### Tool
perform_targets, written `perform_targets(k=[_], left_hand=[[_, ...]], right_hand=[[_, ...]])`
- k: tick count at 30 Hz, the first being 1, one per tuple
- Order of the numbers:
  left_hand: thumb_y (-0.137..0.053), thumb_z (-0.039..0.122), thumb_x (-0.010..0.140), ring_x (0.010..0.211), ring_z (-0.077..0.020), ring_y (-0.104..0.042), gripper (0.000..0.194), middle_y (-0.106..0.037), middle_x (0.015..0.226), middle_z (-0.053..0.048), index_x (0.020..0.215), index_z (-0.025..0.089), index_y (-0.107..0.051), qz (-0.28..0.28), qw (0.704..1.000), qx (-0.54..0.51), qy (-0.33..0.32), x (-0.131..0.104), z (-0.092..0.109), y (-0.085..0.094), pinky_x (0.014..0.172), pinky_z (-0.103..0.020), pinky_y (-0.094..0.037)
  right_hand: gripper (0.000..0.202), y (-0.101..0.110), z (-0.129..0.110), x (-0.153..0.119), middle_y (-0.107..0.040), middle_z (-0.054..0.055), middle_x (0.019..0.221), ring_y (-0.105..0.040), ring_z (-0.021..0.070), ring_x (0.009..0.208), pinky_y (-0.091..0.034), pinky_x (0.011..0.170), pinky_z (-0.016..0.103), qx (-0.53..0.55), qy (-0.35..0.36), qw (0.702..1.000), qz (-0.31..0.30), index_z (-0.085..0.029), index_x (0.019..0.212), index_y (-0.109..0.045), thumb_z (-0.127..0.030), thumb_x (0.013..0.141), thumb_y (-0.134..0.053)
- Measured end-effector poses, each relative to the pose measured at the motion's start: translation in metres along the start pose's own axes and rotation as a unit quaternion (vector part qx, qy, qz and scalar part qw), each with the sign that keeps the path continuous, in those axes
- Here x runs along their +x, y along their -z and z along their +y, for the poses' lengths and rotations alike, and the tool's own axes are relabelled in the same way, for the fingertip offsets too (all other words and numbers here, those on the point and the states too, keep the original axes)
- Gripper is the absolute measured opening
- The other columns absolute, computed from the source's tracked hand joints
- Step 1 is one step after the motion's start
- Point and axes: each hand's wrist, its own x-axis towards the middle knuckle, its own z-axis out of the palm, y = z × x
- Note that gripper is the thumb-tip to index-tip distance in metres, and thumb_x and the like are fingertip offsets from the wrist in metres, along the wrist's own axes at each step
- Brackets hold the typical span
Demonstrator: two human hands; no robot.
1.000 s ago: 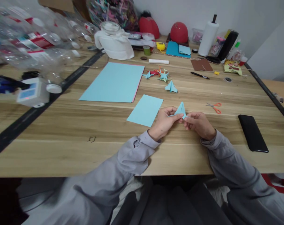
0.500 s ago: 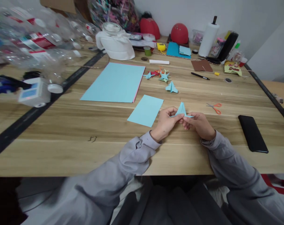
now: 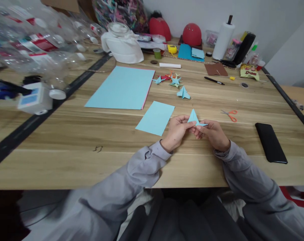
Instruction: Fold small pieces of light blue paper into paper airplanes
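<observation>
A small folded piece of light blue paper (image 3: 193, 116) is held between both hands, with a pointed tip facing away from me. My left hand (image 3: 177, 131) pinches its left part, thumb on top. My right hand (image 3: 214, 133) pinches the right side, where a thin point sticks out to the right. Left of my hands lies a flat light blue sheet (image 3: 155, 117). Beyond the hands sits a folded blue paper figure (image 3: 183, 92), and behind it is a small pile of coloured folded figures (image 3: 175, 80).
Large light blue sheets (image 3: 124, 87) lie to the left. Orange-handled scissors (image 3: 232, 115) and a black phone (image 3: 271, 143) are at the right, a pen (image 3: 214, 80) farther back. Plastic bottles (image 3: 44, 43) crowd the far left, near a white box (image 3: 35, 98).
The left side of the folded paper, which stuck out over my left fingers, no longer shows there. Both hands have stayed nearly in place.
</observation>
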Motion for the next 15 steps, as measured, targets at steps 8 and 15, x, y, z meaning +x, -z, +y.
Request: perform_targets(k=[8,15], left_hand=[[-0.083,0.033,0.062,0.050,-0.0121,-0.061,0.027,-0.067,0.056,-0.003,0.071,0.012,-0.068,0.014,0.999,0.024,-0.027,0.0032,-0.0017,0.0031,0.053,-0.024,-0.049],[-0.086,0.028,0.058,0.054,-0.0104,-0.057,0.025,-0.066,0.062,-0.001,0.068,0.013,-0.068,0.009,0.997,0.058,-0.056,0.0006,-0.0002,0.0013,0.057,-0.025,-0.048]], right_hand=[[0.046,-0.0013,-0.0042,-0.0008,-0.071,0.003,0.060,-0.063,0.0125,0.048,-0.050,0.050,0.024,0.020,-0.016,1.000,0.016,-0.016,0.065,-0.066,-0.058,0.059,-0.084],[0.042,-0.0002,-0.0018,-0.0004,-0.069,0.002,0.059,-0.062,0.0110,0.049,-0.048,0.050,0.023,-0.060,0.024,0.998,0.017,-0.016,0.068,-0.067,-0.055,0.063,-0.083]])
